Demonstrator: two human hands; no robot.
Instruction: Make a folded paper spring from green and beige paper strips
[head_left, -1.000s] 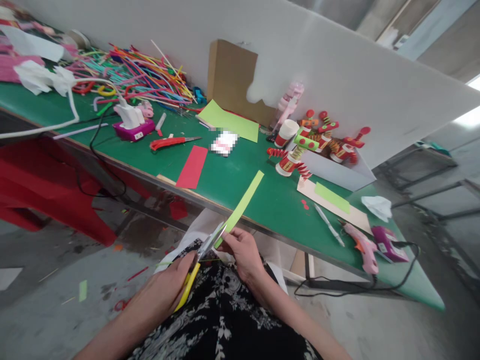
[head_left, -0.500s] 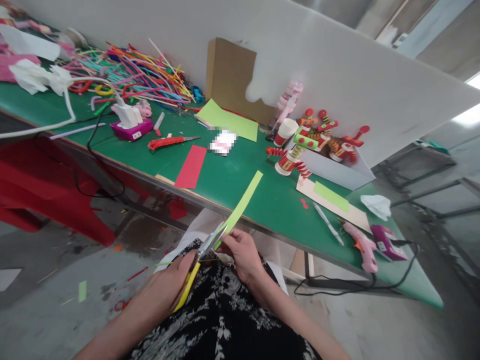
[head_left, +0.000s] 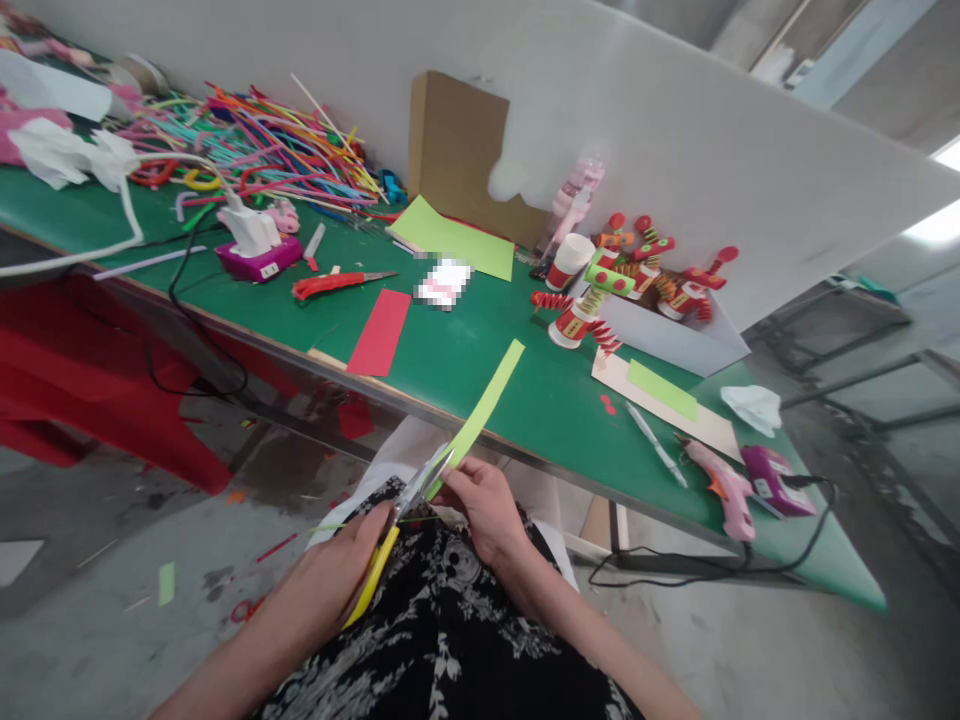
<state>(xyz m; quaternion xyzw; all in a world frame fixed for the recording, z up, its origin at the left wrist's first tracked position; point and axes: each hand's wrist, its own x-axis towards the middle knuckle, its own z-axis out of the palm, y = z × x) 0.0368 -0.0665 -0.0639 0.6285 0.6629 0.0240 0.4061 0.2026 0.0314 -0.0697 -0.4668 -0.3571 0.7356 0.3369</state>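
Note:
My left hand (head_left: 334, 580) is closed round the yellow handles of a pair of scissors (head_left: 405, 505) over my lap. The metal blades point up and right and meet the lower end of a long light-green paper strip (head_left: 487, 400). My right hand (head_left: 484, 505) pinches that lower end of the strip beside the blades. The strip slants up over the front edge of the green table (head_left: 525, 390). A thin green sliver hangs near the blades above my black-and-white patterned clothing.
On the table lie a red paper strip (head_left: 380, 332), a red utility knife (head_left: 337, 284), a green sheet (head_left: 454, 238), a pen (head_left: 654, 447), pink glue guns (head_left: 720, 490), a box of paper-cup figures (head_left: 660, 325), coloured straws (head_left: 277, 150) and cardboard (head_left: 457, 160). Paper scraps litter the floor.
Both hands, the scissors and the strip keep the same pose. Only the view has drifted slightly.

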